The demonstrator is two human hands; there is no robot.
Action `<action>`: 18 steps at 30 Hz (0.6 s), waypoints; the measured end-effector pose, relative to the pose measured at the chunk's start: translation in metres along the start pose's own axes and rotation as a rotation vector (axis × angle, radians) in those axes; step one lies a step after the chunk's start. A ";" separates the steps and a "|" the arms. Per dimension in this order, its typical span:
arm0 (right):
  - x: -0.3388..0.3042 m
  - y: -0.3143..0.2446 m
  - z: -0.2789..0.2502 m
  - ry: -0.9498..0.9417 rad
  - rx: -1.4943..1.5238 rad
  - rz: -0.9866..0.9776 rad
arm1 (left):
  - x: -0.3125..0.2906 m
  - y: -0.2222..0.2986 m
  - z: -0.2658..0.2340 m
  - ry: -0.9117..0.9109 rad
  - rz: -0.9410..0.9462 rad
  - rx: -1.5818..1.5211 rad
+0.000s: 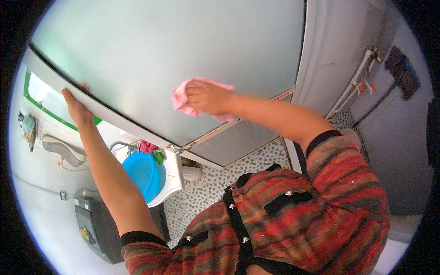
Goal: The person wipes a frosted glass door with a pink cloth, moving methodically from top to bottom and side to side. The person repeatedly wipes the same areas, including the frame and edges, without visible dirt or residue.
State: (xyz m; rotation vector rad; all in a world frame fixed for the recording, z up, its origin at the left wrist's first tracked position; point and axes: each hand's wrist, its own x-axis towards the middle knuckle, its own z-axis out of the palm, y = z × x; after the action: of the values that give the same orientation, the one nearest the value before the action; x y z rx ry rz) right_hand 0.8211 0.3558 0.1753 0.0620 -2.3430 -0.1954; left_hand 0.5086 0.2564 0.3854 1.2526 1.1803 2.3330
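A frosted glass door (151,59) in a grey metal frame fills the upper part of the head view. My right hand (207,97) presses a pink cloth (181,98) flat against the glass near the door's lower middle. My left hand (77,107) grips the door's left frame edge, with fingers wrapped round it. Both forearms reach up from my red striped top.
Below the door stands a white washbasin (173,176) holding a blue plastic bowl (143,174). A dark box (94,224) sits on the speckled floor (215,183) at lower left. White pipes with red valves (362,80) run down the right wall.
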 end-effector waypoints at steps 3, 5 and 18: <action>0.027 -0.018 0.028 0.040 -0.019 0.002 | -0.001 0.001 -0.004 -0.037 0.003 0.046; 0.031 -0.022 0.024 0.013 -0.125 -0.012 | 0.006 -0.001 -0.011 -0.054 -0.002 0.018; -0.122 0.043 -0.103 -0.239 -0.482 0.328 | -0.003 0.001 -0.012 -0.013 0.028 0.007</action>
State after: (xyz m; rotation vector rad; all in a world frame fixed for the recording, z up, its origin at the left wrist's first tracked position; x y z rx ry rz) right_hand 0.9810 0.3982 0.1680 -0.6063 -2.4328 -0.6224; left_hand 0.5011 0.2476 0.3811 1.2934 1.1756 2.3386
